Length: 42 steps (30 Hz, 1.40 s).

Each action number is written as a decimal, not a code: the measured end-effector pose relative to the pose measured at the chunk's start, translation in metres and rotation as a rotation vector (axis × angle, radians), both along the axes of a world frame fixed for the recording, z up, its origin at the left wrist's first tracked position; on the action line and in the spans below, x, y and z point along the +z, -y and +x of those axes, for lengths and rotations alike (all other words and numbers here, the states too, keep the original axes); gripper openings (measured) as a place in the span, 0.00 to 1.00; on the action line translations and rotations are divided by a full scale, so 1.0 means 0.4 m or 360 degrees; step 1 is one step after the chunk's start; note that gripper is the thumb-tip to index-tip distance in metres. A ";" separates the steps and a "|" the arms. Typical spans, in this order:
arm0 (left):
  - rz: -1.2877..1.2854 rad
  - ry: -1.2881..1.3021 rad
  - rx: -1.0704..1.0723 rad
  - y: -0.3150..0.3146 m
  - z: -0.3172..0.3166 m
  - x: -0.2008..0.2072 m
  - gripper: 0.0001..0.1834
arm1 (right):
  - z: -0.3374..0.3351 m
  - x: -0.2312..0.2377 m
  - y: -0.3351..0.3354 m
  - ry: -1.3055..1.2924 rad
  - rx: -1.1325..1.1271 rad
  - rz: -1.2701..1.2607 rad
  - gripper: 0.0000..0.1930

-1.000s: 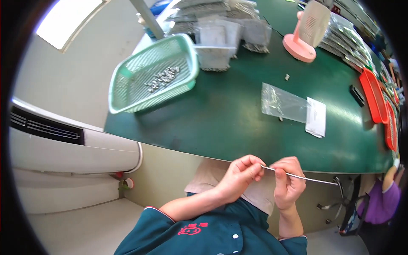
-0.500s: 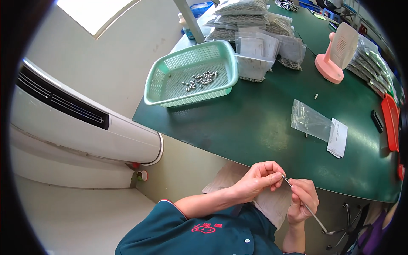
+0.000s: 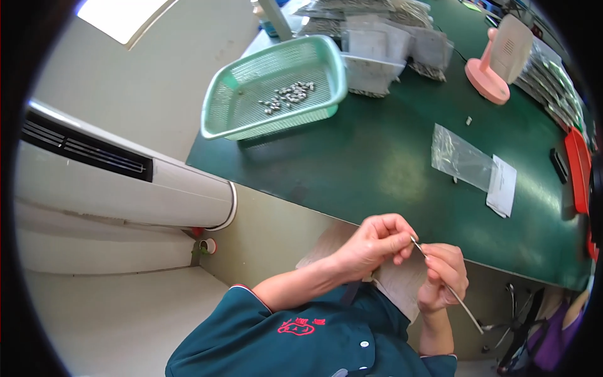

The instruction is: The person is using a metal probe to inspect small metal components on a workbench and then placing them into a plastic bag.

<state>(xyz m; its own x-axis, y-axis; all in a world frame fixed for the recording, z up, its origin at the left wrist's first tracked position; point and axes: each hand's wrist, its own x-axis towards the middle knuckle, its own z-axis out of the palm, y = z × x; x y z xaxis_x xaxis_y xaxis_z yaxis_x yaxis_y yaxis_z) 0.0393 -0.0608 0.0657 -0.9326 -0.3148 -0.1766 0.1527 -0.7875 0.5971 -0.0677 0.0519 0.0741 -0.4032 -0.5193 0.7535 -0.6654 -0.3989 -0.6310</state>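
Fingers [image 3: 397, 241] at lower centre close narrowly on one thin metal rod [image 3: 465, 308]: the left hand [image 3: 372, 246] pinches its upper end, and the right hand [image 3: 445, 276], fingers curled, grips its shaft, which slants down rightward. Beyond, from upper left: one green basket [image 3: 282, 126] holding many small metal pieces [image 3: 292, 94], too crowded to count; one clear bag [image 3: 460, 154]; one white paper [image 3: 502, 186].

Room around my green table [image 3: 301, 169]
I record a pale wall [image 3: 169, 88] and bright window [image 3: 122, 20] at left, a white air conditioner [image 3: 125, 196] below, glare on the table.
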 end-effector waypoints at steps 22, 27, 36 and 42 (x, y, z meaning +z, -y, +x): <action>-0.0529 0.0120 0.0107 0.032 0.008 0.022 0.06 | -0.003 0.015 0.036 -0.0188 -0.0023 0.0030 0.09; -0.0213 -0.0164 0.0170 0.017 0.012 0.028 0.05 | -0.006 0.051 0.061 0.0109 0.0097 0.0040 0.12; -0.0463 -0.0113 0.0339 0.015 0.020 0.029 0.04 | -0.019 0.061 0.078 0.0036 0.0221 0.0046 0.11; -0.0467 -0.0008 0.0312 0.025 0.020 0.021 0.05 | -0.006 0.060 0.074 0.0002 0.0147 0.0163 0.14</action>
<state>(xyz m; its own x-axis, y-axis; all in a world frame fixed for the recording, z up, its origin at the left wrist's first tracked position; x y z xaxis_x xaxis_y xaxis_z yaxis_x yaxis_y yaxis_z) 0.0474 -0.0710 0.0743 -0.8500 -0.5246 -0.0477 0.2873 -0.5377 0.7927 -0.0700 0.0222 0.0983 -0.3509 -0.6284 0.6943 -0.6281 -0.3920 -0.6722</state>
